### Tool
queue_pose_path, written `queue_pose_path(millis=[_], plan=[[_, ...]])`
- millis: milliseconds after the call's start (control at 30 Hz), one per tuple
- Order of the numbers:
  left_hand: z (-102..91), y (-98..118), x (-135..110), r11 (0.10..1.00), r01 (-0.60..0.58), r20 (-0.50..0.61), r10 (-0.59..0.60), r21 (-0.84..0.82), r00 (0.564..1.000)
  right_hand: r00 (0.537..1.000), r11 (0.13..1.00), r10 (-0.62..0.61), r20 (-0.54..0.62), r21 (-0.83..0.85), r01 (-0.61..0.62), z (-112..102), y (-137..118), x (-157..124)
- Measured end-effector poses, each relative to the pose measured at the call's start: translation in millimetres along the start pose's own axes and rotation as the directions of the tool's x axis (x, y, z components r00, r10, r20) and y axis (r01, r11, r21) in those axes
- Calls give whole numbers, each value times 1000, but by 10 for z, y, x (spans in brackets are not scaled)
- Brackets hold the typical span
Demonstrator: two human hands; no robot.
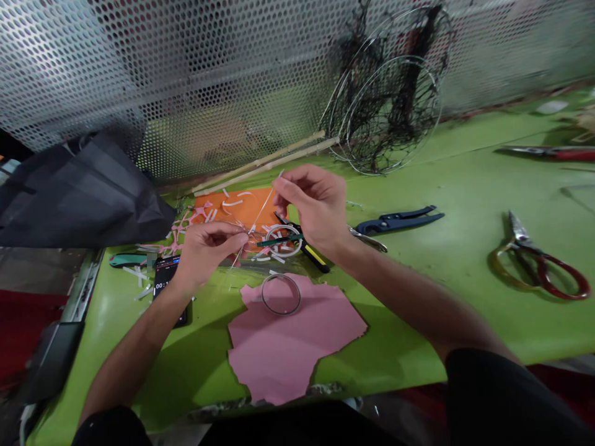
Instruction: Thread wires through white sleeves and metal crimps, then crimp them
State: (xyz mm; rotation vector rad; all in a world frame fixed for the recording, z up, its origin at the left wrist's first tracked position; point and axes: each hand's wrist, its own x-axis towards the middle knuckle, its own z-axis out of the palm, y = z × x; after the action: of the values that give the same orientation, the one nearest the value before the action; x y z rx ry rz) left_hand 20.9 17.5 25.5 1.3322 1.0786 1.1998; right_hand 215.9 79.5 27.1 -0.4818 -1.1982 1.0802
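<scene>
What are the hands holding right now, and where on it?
A thin pale strip: the left hand pinches it toward its lower end, and the right hand seems to hold it higher up; too thin to be sure.

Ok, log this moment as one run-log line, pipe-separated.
left hand: pinches thin pale strand | right hand: pinches same strand | nearby: wire ring on pink paper

A green workbench (446, 186) carries a torn pink paper sheet (288, 353), red-handled scissors (542, 272), blue-handled pliers (395, 222) and a phone (166, 279).
</scene>
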Motion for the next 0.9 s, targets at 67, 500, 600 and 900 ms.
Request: queue_pose_path(millis=[67,500,600,900], plan=[[1,-4,0,1000,0,-3,0,-9,1000,1000,1000,-7,-4,-18,7,4,-2,-4],[-6,-1,-17,999,14,24,-15,31,1000,1000,999,-5,12,-44,6,19,-20,-27],[2,-11,-12,999,17,6,-17,30,1000,999,999,15,34,-40,-13,29,-29,-32],[-15,-22,15,999,0,-51,2,52,999,947,979,195,255,-111,-171,58,-65,-83]])
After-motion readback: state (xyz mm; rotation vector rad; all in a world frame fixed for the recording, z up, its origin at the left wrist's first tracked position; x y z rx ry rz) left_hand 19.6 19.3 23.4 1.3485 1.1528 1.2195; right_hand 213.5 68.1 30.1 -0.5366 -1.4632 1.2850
